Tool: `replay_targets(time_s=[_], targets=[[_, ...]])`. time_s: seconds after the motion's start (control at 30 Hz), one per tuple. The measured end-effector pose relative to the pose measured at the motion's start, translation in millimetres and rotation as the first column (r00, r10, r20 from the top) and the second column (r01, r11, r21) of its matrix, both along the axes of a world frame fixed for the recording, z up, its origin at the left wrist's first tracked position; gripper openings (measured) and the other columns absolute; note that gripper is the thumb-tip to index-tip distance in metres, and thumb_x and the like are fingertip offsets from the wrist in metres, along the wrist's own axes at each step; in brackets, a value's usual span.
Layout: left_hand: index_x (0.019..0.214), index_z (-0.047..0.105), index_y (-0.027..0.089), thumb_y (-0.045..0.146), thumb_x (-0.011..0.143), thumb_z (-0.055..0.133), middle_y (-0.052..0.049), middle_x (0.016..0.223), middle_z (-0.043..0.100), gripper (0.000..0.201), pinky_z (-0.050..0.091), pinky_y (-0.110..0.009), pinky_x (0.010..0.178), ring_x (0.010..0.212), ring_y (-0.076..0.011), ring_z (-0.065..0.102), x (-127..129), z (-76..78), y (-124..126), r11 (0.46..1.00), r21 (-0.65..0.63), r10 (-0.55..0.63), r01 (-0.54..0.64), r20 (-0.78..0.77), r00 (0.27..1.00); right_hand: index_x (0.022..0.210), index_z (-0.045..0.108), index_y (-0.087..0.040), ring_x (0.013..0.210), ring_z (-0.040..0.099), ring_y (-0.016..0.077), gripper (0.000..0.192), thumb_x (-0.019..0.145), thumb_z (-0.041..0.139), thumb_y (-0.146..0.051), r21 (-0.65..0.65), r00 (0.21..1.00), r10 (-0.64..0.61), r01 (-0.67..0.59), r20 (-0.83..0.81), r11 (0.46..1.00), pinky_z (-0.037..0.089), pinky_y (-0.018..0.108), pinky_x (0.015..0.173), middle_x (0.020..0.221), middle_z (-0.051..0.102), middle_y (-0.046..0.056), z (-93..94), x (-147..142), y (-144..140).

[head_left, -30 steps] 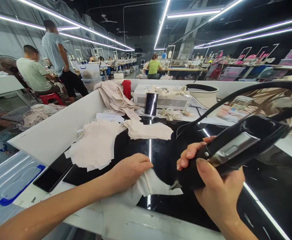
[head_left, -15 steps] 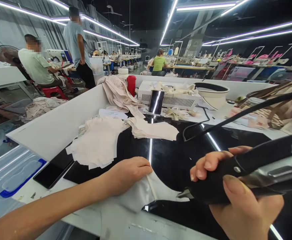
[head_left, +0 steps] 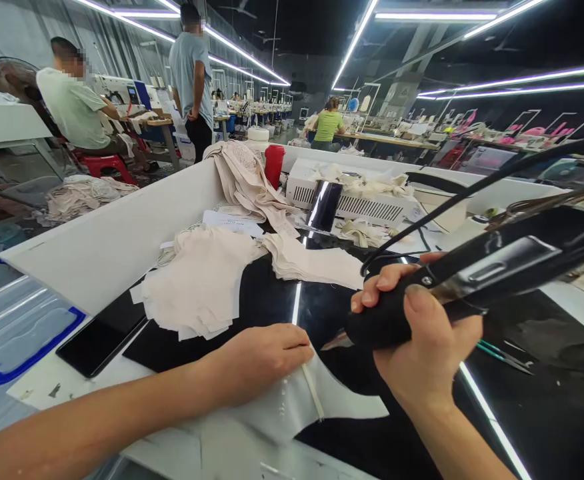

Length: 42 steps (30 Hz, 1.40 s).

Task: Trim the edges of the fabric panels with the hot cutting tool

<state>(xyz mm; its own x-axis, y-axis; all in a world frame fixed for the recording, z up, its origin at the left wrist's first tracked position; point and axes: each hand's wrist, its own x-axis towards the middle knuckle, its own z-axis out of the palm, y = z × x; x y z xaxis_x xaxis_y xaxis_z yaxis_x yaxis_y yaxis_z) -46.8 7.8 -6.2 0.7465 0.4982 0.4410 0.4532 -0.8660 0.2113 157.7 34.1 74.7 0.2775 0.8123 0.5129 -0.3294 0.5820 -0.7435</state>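
My left hand [head_left: 267, 357] is closed at the edge of a thin white fabric piece [head_left: 347, 403] on the glossy black tabletop [head_left: 262, 293]. A narrow cream strip [head_left: 314, 393] runs along this piece, just below my fingertips. My right hand [head_left: 422, 347] wraps around a black corded hand tool [head_left: 492, 270] with a metal lever on its side. The tool is tilted, and its small pointed tip [head_left: 337, 341] is above the tabletop, apart from the fabric. Part of the fabric is hidden under my left hand and forearm.
Stacked pale fabric pieces [head_left: 197, 280] lie beyond my left hand, with another stack [head_left: 312, 261] beside them. A dark phone [head_left: 99, 340] lies at left, tweezers [head_left: 505, 358] at right. Behind are a vented white box [head_left: 367, 207], a red container [head_left: 274, 167] and draped beige fabric [head_left: 247, 177].
My right hand has lifted the tool up and leftward, its tip leaving the fabric's edge. My left hand stays on the fabric. The view has shifted, uncovering the tweezers.
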Motion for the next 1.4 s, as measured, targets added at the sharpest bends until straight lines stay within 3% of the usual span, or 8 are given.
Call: replay_targets(time_s=[0.27, 0.53, 1.1, 1.3, 1.4], targets=[[0.12, 0.072, 0.013, 0.002, 0.113, 0.055, -0.012, 0.129, 0.078, 0.022, 0.07, -0.032, 0.104, 0.116, -0.0222, 0.079, 0, 1.9, 0, 0.999, -0.035, -0.012, 0.012, 0.01, 1.0, 0.115, 0.065, -0.031, 0.059, 0.068, 0.0146, 0.043, 0.086, 0.097, -0.039, 0.009, 0.999, 0.04, -0.04, -0.003, 0.999, 0.062, 0.029, 0.052, 0.083, 0.07, -0.007, -4.8, -11, 5], [0.121, 0.072, 0.014, 0.001, 0.112, 0.054, -0.012, 0.129, 0.078, 0.024, 0.069, -0.032, 0.103, 0.118, -0.0227, 0.08, 0, 2.0, -1, 1.0, -0.022, -0.003, 0.003, -0.004, 1.0, 0.113, 0.063, -0.031, 0.056, 0.067, 0.0149, 0.043, 0.086, 0.095, -0.041, -0.006, 1.0, -0.004, 0.004, 0.03, 1.0, 0.062, 0.03, 0.051, 0.081, 0.069, -0.007, -6.6, -15, 4], [0.122, 0.072, 0.014, 0.004, 0.115, 0.055, -0.011, 0.131, 0.078, 0.021, 0.069, -0.031, 0.103, 0.117, -0.0205, 0.079, -3, 0.3, 2, 1.0, 0.024, -0.006, 0.005, 0.022, 1.0, 0.115, 0.066, -0.029, 0.058, 0.069, 0.0147, 0.037, 0.09, 0.092, -0.03, 0.025, 1.0, 0.006, -0.006, 0.003, 1.0, 0.064, 0.028, 0.052, 0.081, 0.073, -0.006, -8.5, -5, -7], [0.117, 0.075, 0.011, 0.001, 0.113, 0.05, -0.015, 0.124, 0.079, 0.027, 0.068, -0.036, 0.106, 0.116, -0.0226, 0.078, -3, 10.7, 3, 0.995, 0.09, -0.041, 0.038, 0.028, 0.999, 0.114, 0.069, -0.029, 0.059, 0.069, 0.0147, 0.04, 0.086, 0.097, -0.034, 0.028, 1.0, 0.004, -0.004, -0.027, 1.0, 0.064, 0.027, 0.051, 0.081, 0.073, -0.006, 0.1, 7, -13], [0.121, 0.075, 0.011, 0.001, 0.111, 0.054, -0.013, 0.121, 0.079, 0.026, 0.067, -0.034, 0.105, 0.114, -0.0219, 0.076, 2, 16.7, 1, 0.998, 0.051, -0.042, 0.041, 0.019, 0.999, 0.113, 0.07, -0.029, 0.059, 0.069, 0.015, 0.041, 0.085, 0.099, -0.035, 0.021, 1.0, 0.001, -0.001, -0.025, 1.0, 0.064, 0.028, 0.052, 0.08, 0.074, -0.006, 1.6, 12, -17]])
